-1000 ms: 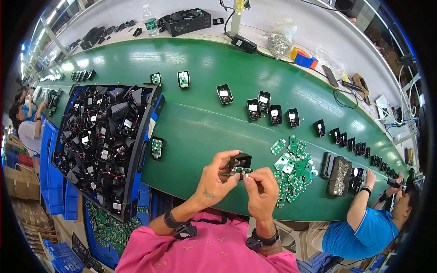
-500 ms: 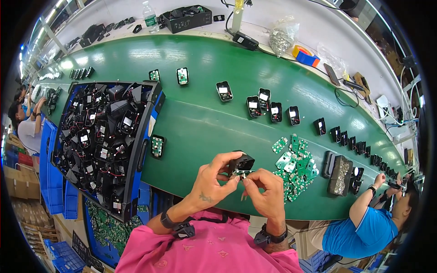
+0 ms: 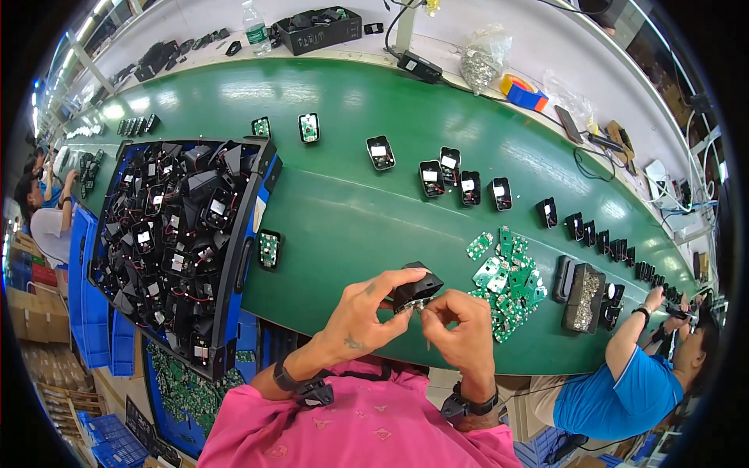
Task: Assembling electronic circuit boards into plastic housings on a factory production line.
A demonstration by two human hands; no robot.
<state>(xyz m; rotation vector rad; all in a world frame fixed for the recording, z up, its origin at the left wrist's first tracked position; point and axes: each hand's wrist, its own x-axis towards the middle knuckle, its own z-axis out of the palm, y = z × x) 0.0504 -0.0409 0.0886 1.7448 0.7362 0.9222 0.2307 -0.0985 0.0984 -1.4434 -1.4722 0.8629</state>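
Observation:
My left hand [image 3: 356,318] holds a black plastic housing [image 3: 420,288] above the near edge of the green bench, thumb below and fingers over the top. At the housing's lower edge shows a green-and-white circuit board [image 3: 416,305], partly hidden by my fingertips. My right hand [image 3: 463,334] is closed in a pinch against that edge; what lies between its fingertips is too small to make out. Just right of it lies a pile of green circuit boards [image 3: 511,292]. To the left, one black housing with a board in it [image 3: 269,249] rests on the bench.
A large black tray [image 3: 248,234] heaped with black housings stands at left. Several open housings [image 3: 431,179] run across the bench [image 3: 335,203] toward the right. A dark box of small metal parts [image 3: 583,300] sits near a co-worker in a blue shirt [image 3: 624,398].
The housing has tilted in my left hand, so its dark outer side now faces up more. My right hand stays pinched at its edge and has shifted slightly.

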